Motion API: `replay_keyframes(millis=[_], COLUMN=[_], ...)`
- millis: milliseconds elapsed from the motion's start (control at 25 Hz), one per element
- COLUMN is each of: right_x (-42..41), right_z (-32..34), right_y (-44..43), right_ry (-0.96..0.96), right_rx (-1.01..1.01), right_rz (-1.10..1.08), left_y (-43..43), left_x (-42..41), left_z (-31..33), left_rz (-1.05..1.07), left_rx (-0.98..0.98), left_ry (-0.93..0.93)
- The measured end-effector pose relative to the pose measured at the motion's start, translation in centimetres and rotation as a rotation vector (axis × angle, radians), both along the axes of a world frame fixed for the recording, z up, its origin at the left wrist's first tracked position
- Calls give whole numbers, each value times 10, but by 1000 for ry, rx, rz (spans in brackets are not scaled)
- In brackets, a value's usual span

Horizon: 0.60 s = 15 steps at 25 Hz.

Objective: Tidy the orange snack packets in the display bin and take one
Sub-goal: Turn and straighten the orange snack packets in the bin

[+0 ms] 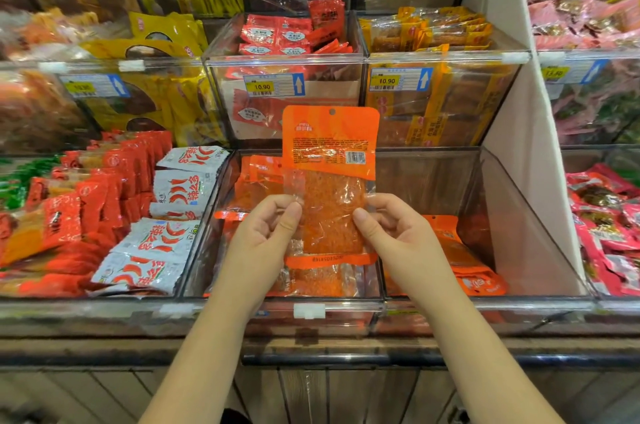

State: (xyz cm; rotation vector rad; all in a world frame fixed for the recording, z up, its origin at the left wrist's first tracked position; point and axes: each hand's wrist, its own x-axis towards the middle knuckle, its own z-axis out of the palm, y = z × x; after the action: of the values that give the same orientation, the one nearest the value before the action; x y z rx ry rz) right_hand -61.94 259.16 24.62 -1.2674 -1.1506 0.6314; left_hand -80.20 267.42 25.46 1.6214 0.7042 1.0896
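Observation:
An orange snack packet (329, 160) is held upright above the clear display bin (533, 243), its printed back facing me. My left hand (266, 233) pinches its lower left edge between thumb and fingers. My right hand (391, 233) pinches the lower right edge the same way. Below it, more orange packets lie in the bin: one flat under my hands (311, 280), some standing at the back left (259, 177), and a small stack at the right (464, 261).
White chilli packets (166, 236) and red packets (86, 202) fill the bin to the left. Pink-red packets (609, 236) lie to the right beyond a white divider (519, 132). Upper bins with 10.90 price tags (273, 86) stand behind. A wooden counter edge (104, 351) runs below.

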Motion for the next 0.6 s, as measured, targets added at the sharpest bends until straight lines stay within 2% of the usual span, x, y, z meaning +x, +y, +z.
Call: replay_keyframes(millis=[600], right_x=[-2], right_z=[3], right_y=[-2], right_ry=[48], right_rx=[20], right_rz=[72], left_y=[3], left_x=[-2], left_z=[-3], left_rz=[43], left_rx=[21], left_ry=[-19])
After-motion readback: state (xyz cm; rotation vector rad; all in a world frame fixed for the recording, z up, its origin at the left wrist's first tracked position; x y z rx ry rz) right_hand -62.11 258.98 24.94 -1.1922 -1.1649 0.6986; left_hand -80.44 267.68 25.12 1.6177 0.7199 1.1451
